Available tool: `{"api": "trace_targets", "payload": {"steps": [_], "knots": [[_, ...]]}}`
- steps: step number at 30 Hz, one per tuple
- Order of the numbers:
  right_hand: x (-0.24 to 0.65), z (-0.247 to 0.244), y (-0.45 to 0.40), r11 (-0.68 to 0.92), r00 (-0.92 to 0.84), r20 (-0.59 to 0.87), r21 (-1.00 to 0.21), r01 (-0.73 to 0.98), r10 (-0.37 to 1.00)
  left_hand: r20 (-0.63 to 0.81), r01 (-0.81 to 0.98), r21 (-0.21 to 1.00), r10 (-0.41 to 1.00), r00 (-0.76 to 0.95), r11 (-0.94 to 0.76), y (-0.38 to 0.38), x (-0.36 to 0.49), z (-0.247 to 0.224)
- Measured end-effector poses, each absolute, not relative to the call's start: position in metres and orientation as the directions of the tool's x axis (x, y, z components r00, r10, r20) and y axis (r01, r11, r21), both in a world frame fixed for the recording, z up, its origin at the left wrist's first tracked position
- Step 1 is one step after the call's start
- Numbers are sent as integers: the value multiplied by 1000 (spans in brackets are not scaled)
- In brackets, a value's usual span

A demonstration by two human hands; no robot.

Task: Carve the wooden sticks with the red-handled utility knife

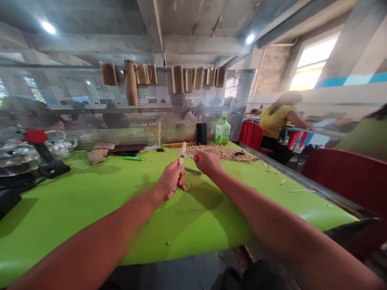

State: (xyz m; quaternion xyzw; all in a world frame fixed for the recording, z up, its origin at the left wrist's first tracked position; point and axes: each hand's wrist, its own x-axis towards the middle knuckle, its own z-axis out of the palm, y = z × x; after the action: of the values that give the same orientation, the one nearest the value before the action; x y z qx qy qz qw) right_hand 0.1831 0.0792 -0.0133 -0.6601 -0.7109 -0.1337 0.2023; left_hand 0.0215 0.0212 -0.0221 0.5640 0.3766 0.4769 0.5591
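Note:
My left hand grips a pale wooden stick upright above the green table. My right hand is shut on a small red-handled knife, whose blade reaches across to the stick and touches it near its middle. Below the hands a second metal blade lies on the tabletop. Wood shavings form a loose pile just beyond my right hand, and scattered chips dot the surface around both hands.
A perforated metal screen with brown pieces hanging on it backs the table. A green-capped plastic bottle and a black box stand against it. A red-topped machine sits at left. Red chairs and a seated co-worker are at right.

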Motion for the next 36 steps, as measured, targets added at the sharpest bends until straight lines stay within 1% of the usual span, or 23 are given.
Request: {"api": "trace_targets", "payload": {"steps": [3,6,12,18,20,22,24,26,27,29,32,34,36], "knots": [[178,-15,74,127,-97,456,-36,991,885,144,-99,988,951,275,-121,18,25,-23],[179,-14,74,152,-124,464,-24,988,877,168,-66,985,952,256,-157,17,28,-23],[183,-12,76,105,-68,442,-61,993,895,132,32,989,966,222,-142,13,33,-21],[186,-10,82,92,-45,418,-93,991,907,81,74,992,969,235,-101,4,34,-10],[200,-6,84,31,24,393,-135,990,919,53,112,990,971,235,-81,-6,35,-8],[227,-1,84,-94,158,349,-194,977,924,33,137,987,950,311,-79,-20,36,-8],[259,5,84,-258,326,306,-244,935,894,73,52,992,840,537,-119,-31,37,-9],[281,8,86,-355,431,306,-273,894,849,139,-60,990,808,573,-128,-33,36,-11],[284,9,89,-363,445,322,-283,888,836,178,-111,984,825,536,-140,-29,35,-13],[274,7,94,-327,416,352,-287,901,839,194,-161,978,866,461,-134,-15,32,-17],[238,-1,98,-198,300,444,-262,945,844,183,-157,979,906,382,-131,8,26,-24],[217,-7,95,-86,188,511,-216,973,839,191,-146,978,923,334,-149,17,23,-28],[206,-11,88,-8,93,532,-160,987,841,194,-126,979,932,306,-162,21,23,-29]]}}
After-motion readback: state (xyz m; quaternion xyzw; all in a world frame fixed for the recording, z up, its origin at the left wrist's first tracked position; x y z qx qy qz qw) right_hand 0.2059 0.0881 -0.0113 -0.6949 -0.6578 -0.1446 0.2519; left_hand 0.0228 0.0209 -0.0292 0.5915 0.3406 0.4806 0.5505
